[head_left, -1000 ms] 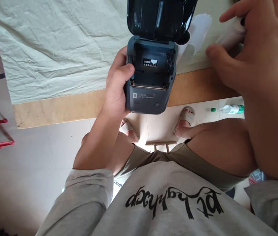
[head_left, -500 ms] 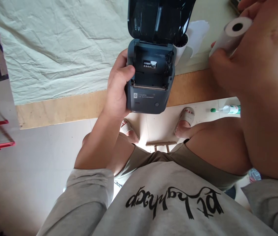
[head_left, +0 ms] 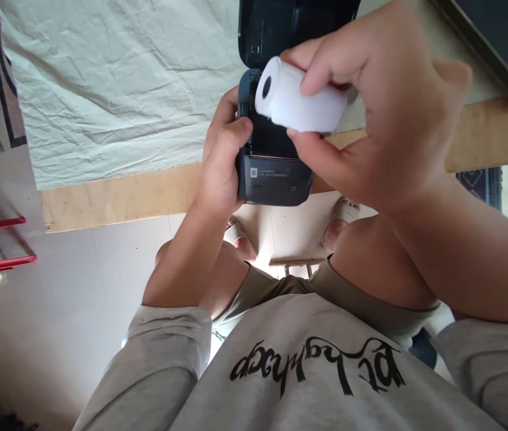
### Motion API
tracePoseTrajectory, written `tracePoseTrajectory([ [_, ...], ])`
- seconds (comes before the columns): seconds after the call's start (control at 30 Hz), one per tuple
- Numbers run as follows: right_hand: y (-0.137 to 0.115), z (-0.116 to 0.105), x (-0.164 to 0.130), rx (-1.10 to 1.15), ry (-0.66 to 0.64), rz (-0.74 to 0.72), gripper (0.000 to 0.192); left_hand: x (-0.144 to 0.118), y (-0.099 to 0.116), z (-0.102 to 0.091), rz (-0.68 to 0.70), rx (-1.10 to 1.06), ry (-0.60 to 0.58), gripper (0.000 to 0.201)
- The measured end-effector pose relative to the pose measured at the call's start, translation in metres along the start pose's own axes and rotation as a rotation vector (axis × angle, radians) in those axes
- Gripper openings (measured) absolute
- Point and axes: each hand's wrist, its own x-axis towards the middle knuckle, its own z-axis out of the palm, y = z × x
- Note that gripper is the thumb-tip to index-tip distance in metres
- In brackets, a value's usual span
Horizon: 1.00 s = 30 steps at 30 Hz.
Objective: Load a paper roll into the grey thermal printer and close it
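A dark blue-grey label printer is gripped at its left side by my left hand, thumb over the edge. Its glossy black lid stands open at the far end. Over the printer's paper bay, my right hand pinches a white paper roll between thumb and fingers. The roll is tilted, its dark core hole facing left. It covers much of the bay, so whether it touches the inside I cannot tell.
A pale green cloth covers the table, with a bare wooden edge nearest me. A dark flat object lies at the far right. On the left stands a rack with red bars. My legs and a wooden stool are below.
My right hand has brought the paper roll from the right side leftward to over the open printer. The roll has turned so its end faces left. My left hand still holds the printer.
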Motion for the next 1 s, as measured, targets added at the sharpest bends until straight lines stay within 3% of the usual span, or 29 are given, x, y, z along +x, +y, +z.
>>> tracePoseTrajectory([
  [0.1, -0.003, 0.003, 0.006, -0.267, -0.009, -0.069, 0.03, -0.003, 0.004, 0.003, -0.031, 0.0, 0.005, 0.025],
  [0.23, -0.002, 0.008, 0.007, -0.27, 0.031, -0.195, 0.019, -0.005, 0.004, 0.003, -0.038, -0.014, 0.04, 0.021],
  [0.4, -0.005, 0.009, 0.0, -0.225, 0.151, -0.333, 0.008, -0.001, -0.002, -0.003, 0.027, -0.034, -0.074, 0.031],
  [0.5, -0.008, 0.008, -0.005, -0.209, 0.104, -0.418, 0.006, -0.001, -0.005, -0.004, 0.059, -0.062, -0.087, 0.034],
  [0.57, -0.009, 0.009, -0.007, -0.238, 0.048, -0.454, 0.006, 0.001, -0.008, -0.006, 0.109, -0.069, -0.156, 0.039],
  [0.63, -0.009, 0.009, -0.008, -0.275, 0.003, -0.442, 0.007, 0.005, -0.012, -0.009, 0.196, -0.062, -0.281, 0.059],
  [0.7, -0.009, 0.008, -0.008, -0.285, -0.029, -0.399, 0.009, 0.008, -0.016, -0.012, 0.228, -0.048, -0.314, 0.071],
  [0.87, -0.008, 0.003, -0.008, -0.195, -0.094, -0.367, 0.018, 0.006, -0.013, -0.011, 0.152, 0.057, -0.216, 0.065],
  [1.0, -0.007, -0.003, -0.006, -0.063, 0.041, -0.353, 0.016, 0.0, -0.007, -0.004, 0.157, 0.131, -0.147, 0.066],
])
